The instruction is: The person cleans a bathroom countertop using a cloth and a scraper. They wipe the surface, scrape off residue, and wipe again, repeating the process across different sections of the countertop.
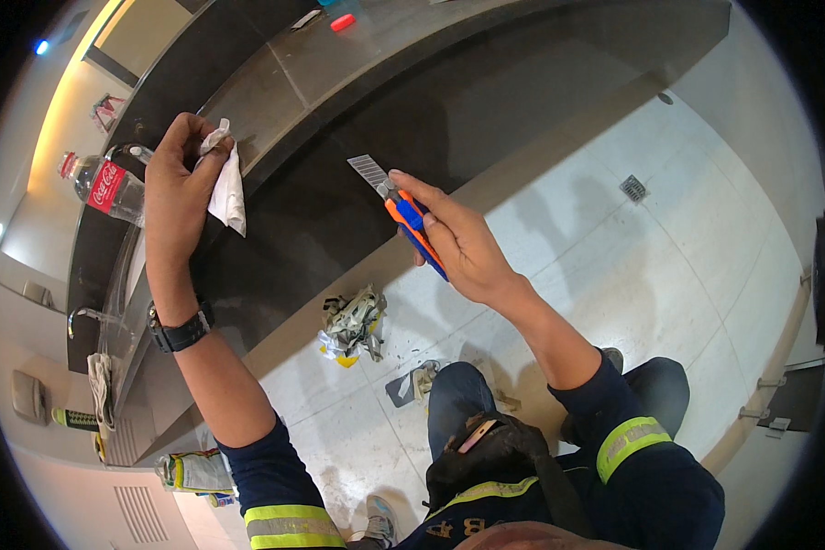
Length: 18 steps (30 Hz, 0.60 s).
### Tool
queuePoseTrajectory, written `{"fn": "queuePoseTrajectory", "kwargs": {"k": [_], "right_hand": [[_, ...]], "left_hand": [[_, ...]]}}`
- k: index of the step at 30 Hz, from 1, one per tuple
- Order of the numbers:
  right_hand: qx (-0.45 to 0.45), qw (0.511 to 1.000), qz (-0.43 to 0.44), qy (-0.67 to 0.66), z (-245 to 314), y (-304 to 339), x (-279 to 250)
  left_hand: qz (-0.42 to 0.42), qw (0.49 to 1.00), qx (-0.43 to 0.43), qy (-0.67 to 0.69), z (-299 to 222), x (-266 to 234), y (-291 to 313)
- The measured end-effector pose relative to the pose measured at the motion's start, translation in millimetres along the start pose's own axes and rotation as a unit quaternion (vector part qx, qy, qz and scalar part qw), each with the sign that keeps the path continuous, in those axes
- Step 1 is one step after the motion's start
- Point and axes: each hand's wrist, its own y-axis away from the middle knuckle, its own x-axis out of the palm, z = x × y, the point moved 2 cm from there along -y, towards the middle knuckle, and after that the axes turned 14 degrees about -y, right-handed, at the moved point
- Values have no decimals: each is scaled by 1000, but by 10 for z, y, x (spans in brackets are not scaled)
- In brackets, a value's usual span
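Observation:
My left hand [179,188] pinches a folded white cloth or tissue [231,194] near the edge of the dark stone counter [257,96]. The white piece hangs from between thumb and fingers. A clear plastic bottle with a red label and red cap [108,186] stands just left of that hand. In my right hand [463,238] is an orange and blue utility knife [411,218], its segmented blade extended and pointing up and left. The blade is apart from the white piece, in front of the dark counter face.
Crumpled wrappers and scraps [353,323] lie on the pale tiled floor [605,302]. A small floor drain [632,189] is at the right. A red object [342,23] rests on the far counter. Taps [87,316] stand at the left by a draped cloth [101,390].

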Motion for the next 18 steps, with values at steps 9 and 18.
{"fn": "queuePoseTrajectory", "kwargs": {"k": [9, 18], "right_hand": [[-99, 985, -28, 140, 281, -19, -27], [-188, 835, 141, 498, 1701, -1979, -300]], "left_hand": [[-4, 1000, -3, -11, -74, 28, -28], [-12, 1000, -5, -23, 44, -9, 27]]}}
